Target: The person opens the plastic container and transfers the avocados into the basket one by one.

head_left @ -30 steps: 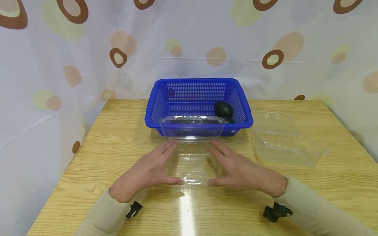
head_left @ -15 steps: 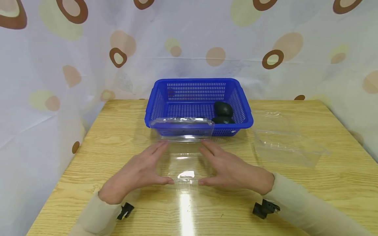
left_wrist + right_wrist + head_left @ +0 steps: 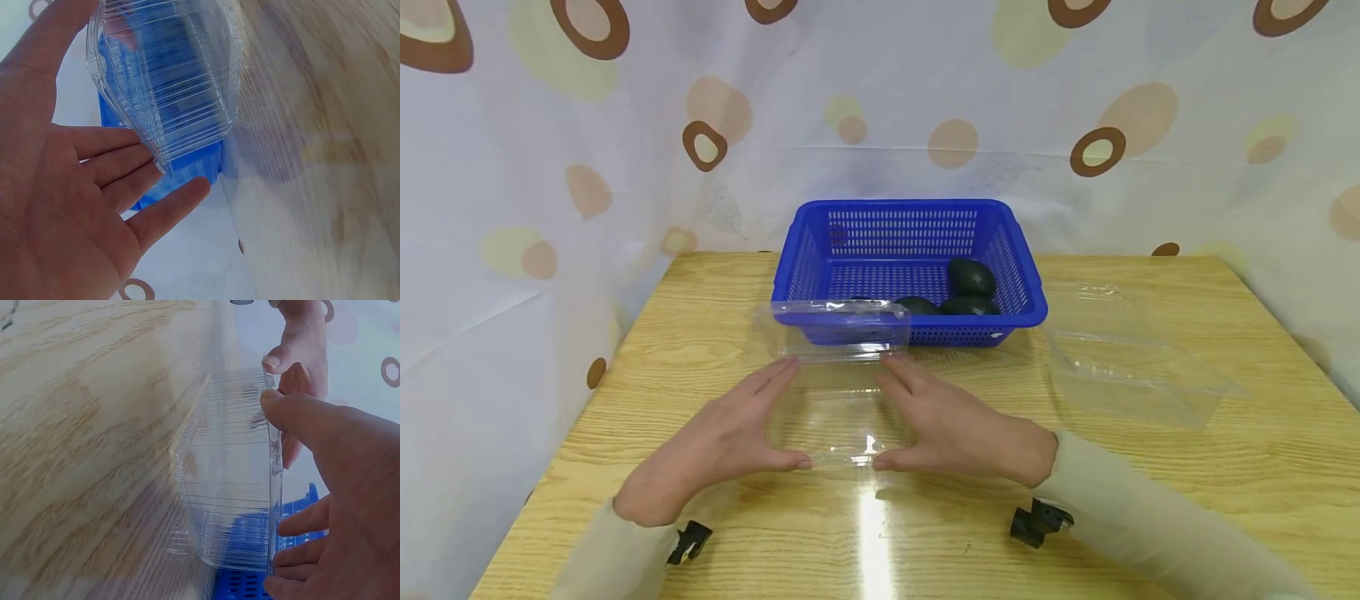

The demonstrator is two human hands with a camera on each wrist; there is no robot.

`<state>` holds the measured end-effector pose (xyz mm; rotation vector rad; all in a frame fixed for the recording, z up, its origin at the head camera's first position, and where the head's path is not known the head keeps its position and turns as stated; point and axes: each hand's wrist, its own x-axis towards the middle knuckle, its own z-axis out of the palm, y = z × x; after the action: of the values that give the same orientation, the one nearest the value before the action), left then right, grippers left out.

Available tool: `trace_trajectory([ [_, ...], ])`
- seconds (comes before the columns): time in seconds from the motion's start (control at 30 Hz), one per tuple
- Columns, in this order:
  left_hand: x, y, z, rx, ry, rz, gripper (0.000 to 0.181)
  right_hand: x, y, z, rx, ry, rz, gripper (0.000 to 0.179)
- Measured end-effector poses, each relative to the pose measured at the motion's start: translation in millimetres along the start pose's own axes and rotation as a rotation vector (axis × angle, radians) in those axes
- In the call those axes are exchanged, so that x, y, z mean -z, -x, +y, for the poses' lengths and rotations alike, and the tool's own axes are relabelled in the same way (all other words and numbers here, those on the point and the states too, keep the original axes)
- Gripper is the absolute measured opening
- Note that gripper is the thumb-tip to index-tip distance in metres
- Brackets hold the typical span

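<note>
A clear plastic clamshell container [image 3: 838, 421] is on the wooden table in front of me, its lid [image 3: 842, 329] raised at the back. My left hand [image 3: 718, 437] grips its left end, thumb at the front rim and fingers toward the hinge. At the right end, my right hand [image 3: 951, 425] holds the rim the same way. In the left wrist view the ribbed container wall [image 3: 175, 87] lies against the fingers. The right wrist view shows the right thumb [image 3: 294, 412] on the rim, with the left hand [image 3: 303, 362] beyond.
Behind the container stands a blue plastic basket [image 3: 786, 271] with several dark green avocado-like fruits [image 3: 972, 278], partly seen through the raised lid. Another clear clamshell container [image 3: 1138, 383] sits open at the right of the table. A patterned cloth [image 3: 880, 100] hangs behind the table.
Both hands have moved left along with the clear container. More of the dark green fruits now show past the lid. The basket and the other container have stayed put.
</note>
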<state>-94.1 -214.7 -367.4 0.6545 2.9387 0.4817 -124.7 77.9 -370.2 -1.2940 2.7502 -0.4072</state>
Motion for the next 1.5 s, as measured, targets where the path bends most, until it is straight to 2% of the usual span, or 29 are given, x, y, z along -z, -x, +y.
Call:
trace_trajectory([
  [0.2, 3.0, 9.8, -14.9, 0.025, 0.022, 0.001, 0.117, -4, -16.3, -9, 0.041, 0.026, 0.009, 0.099],
  [0.4, 5.8, 18.7, -29.9, 0.024, 0.036, 0.022, 0.114, -6, -30.0, -19, 0.072, 0.031, 0.015, 0.097],
  [0.7, 11.9, 34.5, -46.3, 0.089, 0.063, 0.022, 0.116, -12, -52.6, -31, 0.09, 0.031, -0.017, 0.093],
  [0.97, 18.3, 47.7, -54.9, 0.131, 0.09, 0.018, 0.118, -12, -71.5, -39, 0.089, 0.02, -0.097, 0.097],
  [1.5, 27.2, 71.0, -68.8, 0.209, 0.099, 0.05, 0.117, -16, -108.2, -49, 0.178, 0.077, -0.105, 0.094],
])
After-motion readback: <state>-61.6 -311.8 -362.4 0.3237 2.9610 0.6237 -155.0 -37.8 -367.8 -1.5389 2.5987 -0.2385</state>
